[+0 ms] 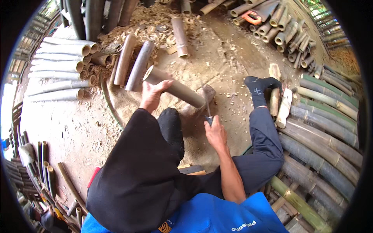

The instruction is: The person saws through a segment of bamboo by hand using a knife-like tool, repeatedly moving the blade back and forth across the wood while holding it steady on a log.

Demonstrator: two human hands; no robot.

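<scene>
My left hand [153, 94] is wrapped round the upper left end of a brown bamboo tube [180, 90], its thumb lying along the top. The tube slants down to the right, and its lower end comes near a short log-like piece [209, 93] on the ground. In my right hand [216, 134] is a knife [206, 101] with a narrow blade and a dark handle. Its blade points away from me, beside the tube's lower end. Whether the edge touches the bamboo, I cannot tell.
Two bamboo tubes [140, 64] lie past my left hand, another [180, 39] among shavings. Cut tubes [58, 73] are stacked at left. At the far right lies an orange-handled saw [251, 17] on more bamboo. Long poles [322, 143] line the right side; my socked foot [261, 86] rests nearby.
</scene>
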